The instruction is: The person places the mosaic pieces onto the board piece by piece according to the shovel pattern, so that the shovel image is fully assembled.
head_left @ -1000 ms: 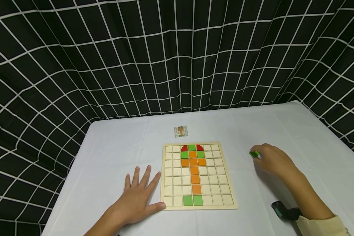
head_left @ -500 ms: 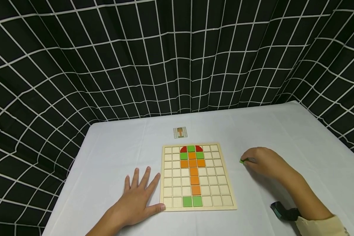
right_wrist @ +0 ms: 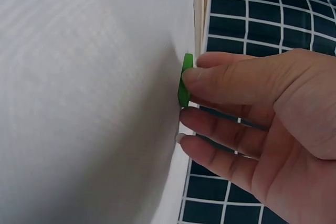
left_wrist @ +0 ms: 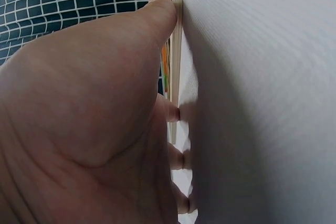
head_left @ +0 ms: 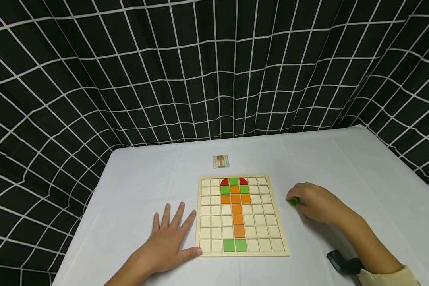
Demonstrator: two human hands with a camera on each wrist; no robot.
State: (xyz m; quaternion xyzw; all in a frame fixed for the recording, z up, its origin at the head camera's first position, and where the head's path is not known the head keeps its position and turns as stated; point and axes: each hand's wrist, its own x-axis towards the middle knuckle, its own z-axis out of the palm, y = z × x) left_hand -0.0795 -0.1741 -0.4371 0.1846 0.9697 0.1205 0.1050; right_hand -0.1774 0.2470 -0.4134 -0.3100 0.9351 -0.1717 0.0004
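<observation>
Between the thumb and fingers of my right hand [head_left: 319, 204] is a small green tile [right_wrist: 184, 85], pinched close over the white cloth to the right of the board. The square wooden grid board [head_left: 261, 220] lies flat in the middle of the head view. Orange tiles [head_left: 237, 209] form a column and crossbar on it, with green tiles [head_left: 234, 245] at top and bottom and two red rounded pieces [head_left: 243, 181] at the far edge. My left hand [head_left: 166, 244] rests on the cloth with fingers spread, its thumb at the board's near left corner.
A small pattern card [head_left: 220, 161] lies beyond the board, showing a similar figure on a grid. White cloth [head_left: 150, 171] covers the table. Black curtains [head_left: 186, 79] with white grid lines stand around its back and sides. A dark strapped device [head_left: 343, 263] is at my right wrist.
My right hand has moved left and nearer, toward the board, carrying the green tile, which has turned between the fingers. The left hand and the board pieces stay as they were.
</observation>
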